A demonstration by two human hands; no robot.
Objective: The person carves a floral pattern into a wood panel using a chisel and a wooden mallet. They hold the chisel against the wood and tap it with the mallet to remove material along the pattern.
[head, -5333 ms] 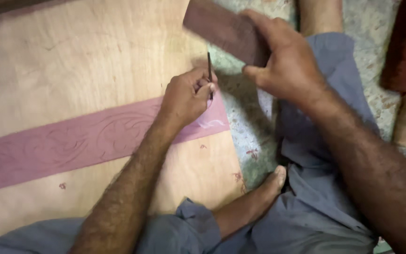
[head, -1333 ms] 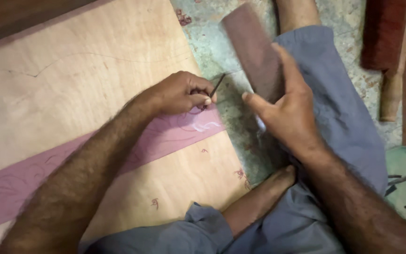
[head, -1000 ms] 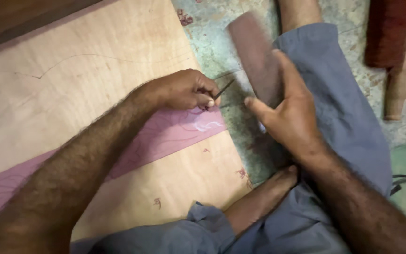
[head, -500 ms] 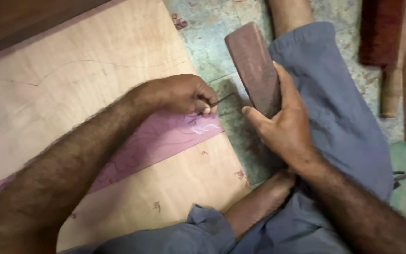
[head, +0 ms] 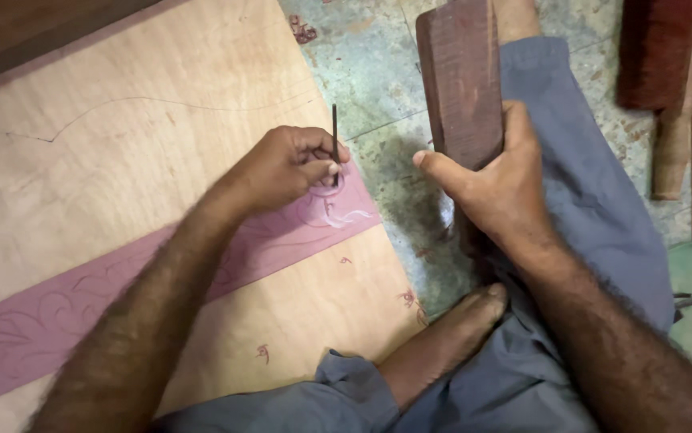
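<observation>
At centre frame, the left hand [head: 286, 168] pinches a thin chisel [head: 334, 132] upright on the pink carved strip [head: 282, 240]; the right hand [head: 494, 184] clasps a wooden block [head: 462, 80]. A glancing blow could hit fingers or gouge the strip.

Beside my knee lies a dark reddish wooden block [head: 657, 50], touching what may be a round wooden handle [head: 673, 148], on mottled green floor [head: 378, 48].
</observation>
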